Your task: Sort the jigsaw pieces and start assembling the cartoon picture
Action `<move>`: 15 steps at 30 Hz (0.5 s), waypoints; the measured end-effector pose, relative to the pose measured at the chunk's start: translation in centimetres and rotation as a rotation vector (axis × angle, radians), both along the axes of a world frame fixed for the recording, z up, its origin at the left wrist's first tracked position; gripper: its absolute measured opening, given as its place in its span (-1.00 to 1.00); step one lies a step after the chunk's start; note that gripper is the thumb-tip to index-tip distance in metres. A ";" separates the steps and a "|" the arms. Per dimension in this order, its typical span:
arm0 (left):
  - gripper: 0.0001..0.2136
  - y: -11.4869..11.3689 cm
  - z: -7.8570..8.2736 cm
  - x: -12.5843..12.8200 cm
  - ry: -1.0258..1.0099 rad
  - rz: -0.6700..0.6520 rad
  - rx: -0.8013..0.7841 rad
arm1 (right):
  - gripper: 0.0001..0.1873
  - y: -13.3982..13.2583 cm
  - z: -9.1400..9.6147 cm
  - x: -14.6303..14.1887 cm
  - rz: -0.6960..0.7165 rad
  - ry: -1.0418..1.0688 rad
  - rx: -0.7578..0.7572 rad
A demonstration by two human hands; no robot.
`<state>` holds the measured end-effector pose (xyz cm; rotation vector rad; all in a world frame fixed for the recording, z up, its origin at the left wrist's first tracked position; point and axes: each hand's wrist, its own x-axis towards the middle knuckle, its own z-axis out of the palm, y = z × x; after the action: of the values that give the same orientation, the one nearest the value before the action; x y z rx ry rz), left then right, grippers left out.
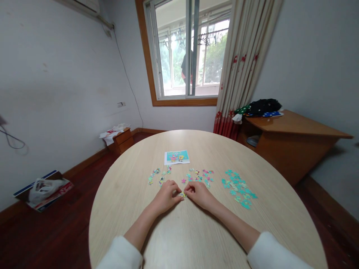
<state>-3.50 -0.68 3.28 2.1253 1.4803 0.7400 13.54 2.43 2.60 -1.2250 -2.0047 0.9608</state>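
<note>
On the round table, my left hand (167,197) and my right hand (199,193) meet over a small cluster of yellow jigsaw puzzle pieces (183,194). The left thumb and curled fingers close around the cluster's left side. Opposite, my right thumb and index finger pinch at its right edge, hiding part of it. Just beyond the hands lie loose pink and teal pieces (207,173), and a mixed group (154,174) lies to the left. A larger spread of teal pieces (237,186) is on the right.
A printed picture sheet (181,157) with cartoon figures lies behind the pieces on the round table (179,239). To the right stands a wooden desk (297,127) with dark cloth (265,107) on it. A small cabinet (123,140) stands at the back left, below the window's level.
</note>
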 end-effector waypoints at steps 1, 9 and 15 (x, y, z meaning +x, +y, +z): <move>-0.86 0.0 0.0 0.0 -0.004 -0.001 -0.002 | -0.89 0.0 0.0 0.0 -0.002 -0.003 -0.005; -0.87 -0.1 0.0 0.1 -0.026 -0.038 -0.010 | -0.92 0.0 0.4 0.0 -0.046 -0.116 -0.012; -0.88 -0.1 -0.1 0.2 -0.044 -0.038 -0.015 | -0.94 -0.1 0.3 -0.1 -0.034 -0.105 0.005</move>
<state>-3.33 -0.77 3.14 2.1067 1.4140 0.7549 13.43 2.28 2.94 -1.3275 -2.0585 0.8913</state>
